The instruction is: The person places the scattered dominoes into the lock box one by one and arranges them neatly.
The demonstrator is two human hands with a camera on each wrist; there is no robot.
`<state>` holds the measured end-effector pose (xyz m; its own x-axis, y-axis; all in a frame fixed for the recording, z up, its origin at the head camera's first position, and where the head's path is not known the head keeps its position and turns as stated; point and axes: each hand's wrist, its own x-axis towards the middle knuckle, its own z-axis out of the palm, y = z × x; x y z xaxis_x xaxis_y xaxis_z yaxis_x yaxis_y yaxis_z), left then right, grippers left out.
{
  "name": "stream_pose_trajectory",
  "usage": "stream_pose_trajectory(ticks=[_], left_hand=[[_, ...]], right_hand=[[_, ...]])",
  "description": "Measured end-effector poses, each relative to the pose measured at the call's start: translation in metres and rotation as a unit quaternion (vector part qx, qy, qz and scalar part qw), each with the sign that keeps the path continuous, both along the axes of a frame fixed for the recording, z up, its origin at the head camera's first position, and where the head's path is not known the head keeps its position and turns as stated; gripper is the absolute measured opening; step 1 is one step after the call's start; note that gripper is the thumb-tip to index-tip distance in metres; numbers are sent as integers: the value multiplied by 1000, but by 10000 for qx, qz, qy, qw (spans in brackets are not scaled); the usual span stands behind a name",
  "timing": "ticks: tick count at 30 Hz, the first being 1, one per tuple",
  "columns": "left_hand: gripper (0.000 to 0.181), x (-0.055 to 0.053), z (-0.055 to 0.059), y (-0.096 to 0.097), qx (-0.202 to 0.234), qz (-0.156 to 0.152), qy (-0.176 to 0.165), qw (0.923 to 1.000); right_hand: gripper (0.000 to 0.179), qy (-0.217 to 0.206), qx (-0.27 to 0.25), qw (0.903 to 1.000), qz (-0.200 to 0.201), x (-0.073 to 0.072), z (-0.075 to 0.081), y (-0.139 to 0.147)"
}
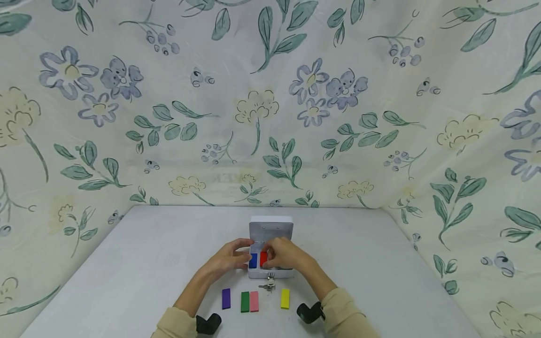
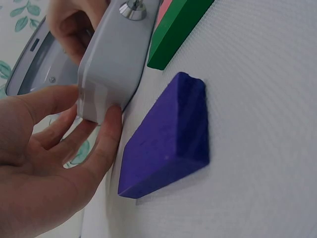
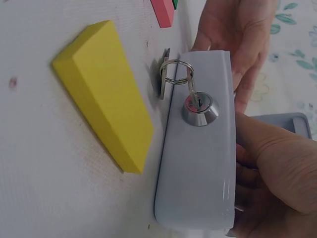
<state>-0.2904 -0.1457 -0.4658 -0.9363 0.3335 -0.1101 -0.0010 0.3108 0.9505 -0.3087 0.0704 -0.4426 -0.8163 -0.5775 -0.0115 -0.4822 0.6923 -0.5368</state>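
Observation:
A grey metal cash box [image 1: 276,273] stands on the table with its lid [image 1: 270,231] raised at the back. My left hand [image 1: 230,258] holds the box's left end, thumb at the rim and fingertips against the outer wall. Inside, a blue block [image 1: 253,260] lies at the left. Beside it is a red block [image 1: 264,259], pinched by my right hand [image 1: 284,253], which reaches in from the right. The box wall hides those fingertips in the right wrist view. A key on a ring [image 3: 177,64] sits in the front lock [image 3: 200,109], with another key hanging from the ring.
In front of the box lie a purple block [image 1: 226,298], a green block [image 1: 245,302] and a pink block [image 1: 254,301] close together, and a yellow block [image 1: 285,298] to the right. A floral curtain [image 1: 270,117] surrounds the white table [image 1: 359,249].

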Motion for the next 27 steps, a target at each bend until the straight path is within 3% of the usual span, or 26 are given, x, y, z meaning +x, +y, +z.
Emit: stream_pose_trajectory(ticks=[27], left_hand=[[53,1,0,-1,164,-112,7,9998]], right_hand=[[34,72,91,9999,-79,-2,-10,-5]])
